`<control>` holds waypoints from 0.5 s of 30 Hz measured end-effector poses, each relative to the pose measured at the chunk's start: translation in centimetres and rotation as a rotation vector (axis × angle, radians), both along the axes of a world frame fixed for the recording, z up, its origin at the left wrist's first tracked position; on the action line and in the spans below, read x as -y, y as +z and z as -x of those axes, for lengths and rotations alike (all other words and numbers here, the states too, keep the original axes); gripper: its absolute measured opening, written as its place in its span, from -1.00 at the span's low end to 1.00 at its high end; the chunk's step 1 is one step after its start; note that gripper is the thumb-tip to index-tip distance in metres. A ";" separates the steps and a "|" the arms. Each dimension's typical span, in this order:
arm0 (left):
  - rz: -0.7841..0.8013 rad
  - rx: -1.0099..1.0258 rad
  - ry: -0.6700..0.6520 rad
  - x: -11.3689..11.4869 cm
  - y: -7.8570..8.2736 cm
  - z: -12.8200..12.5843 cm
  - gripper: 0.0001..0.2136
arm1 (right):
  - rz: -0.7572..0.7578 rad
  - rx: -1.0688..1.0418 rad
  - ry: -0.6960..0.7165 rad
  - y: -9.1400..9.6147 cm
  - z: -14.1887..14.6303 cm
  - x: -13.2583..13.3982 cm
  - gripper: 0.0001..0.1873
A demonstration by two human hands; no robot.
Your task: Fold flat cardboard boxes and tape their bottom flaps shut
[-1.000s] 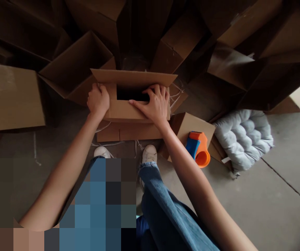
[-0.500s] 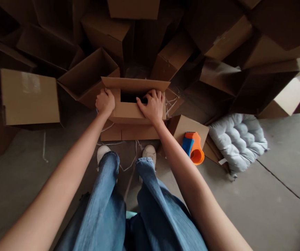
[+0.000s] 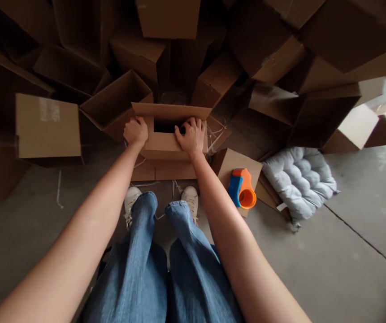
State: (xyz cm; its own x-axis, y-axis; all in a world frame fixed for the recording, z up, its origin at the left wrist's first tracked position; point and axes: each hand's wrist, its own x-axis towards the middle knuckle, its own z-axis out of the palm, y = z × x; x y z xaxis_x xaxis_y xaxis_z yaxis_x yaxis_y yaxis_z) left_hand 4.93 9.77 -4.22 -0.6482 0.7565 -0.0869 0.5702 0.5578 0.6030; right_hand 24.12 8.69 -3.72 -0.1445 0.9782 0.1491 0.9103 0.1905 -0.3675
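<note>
An open brown cardboard box (image 3: pixel 162 144) stands on the floor just past my feet, its far flap raised and a dark gap showing inside. My left hand (image 3: pixel 135 131) is closed over the box's left edge. On the near flap my right hand (image 3: pixel 190 135) lies with its fingers curled over the flap's edge into the opening. Both arms reach straight out over my jeans-clad legs and white shoes (image 3: pixel 190 196).
A heap of empty cardboard boxes (image 3: pixel 213 54) fills the far side. An orange and blue tape dispenser (image 3: pixel 243 188) lies on a flat carton at the right. A grey quilted cushion (image 3: pixel 298 179) sits beside it. Bare concrete floor (image 3: pixel 330 260) spreads right and left.
The view has pulled back and up, so the box and hands look smaller. My right fingers have curled tighter over the near flap's edge; my left hand keeps its hold.
</note>
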 end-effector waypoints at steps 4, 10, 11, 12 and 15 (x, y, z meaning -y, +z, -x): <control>0.025 -0.050 0.004 0.0 0.1 -0.1 -0.57 | 0.000 0.012 -0.015 0.0 0.2 0.1 -0.50; 0.033 -0.055 0.012 0.1 0.3 -0.3 -0.53 | -0.052 -0.007 -0.062 0.5 0.2 0.5 -0.45; 0.027 -0.053 0.016 0.1 0.4 -0.3 -0.53 | -0.063 -0.008 -0.067 0.6 0.2 0.6 -0.43; 0.022 -0.053 0.019 0.1 0.4 -0.3 -0.53 | -0.077 -0.010 -0.071 0.6 0.1 0.7 -0.40; 0.022 -0.033 0.009 0.1 0.5 -0.3 -0.52 | -0.137 -0.013 -0.056 0.7 0.1 0.8 -0.33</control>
State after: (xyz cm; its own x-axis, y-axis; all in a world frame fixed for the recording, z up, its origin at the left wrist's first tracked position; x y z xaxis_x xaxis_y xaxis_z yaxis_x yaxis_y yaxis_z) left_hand 5.23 9.65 -3.76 -0.6579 0.7487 -0.0817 0.5845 0.5760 0.5715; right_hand 24.00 7.85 -3.01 -0.0871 0.9550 0.2836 0.9161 0.1886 -0.3538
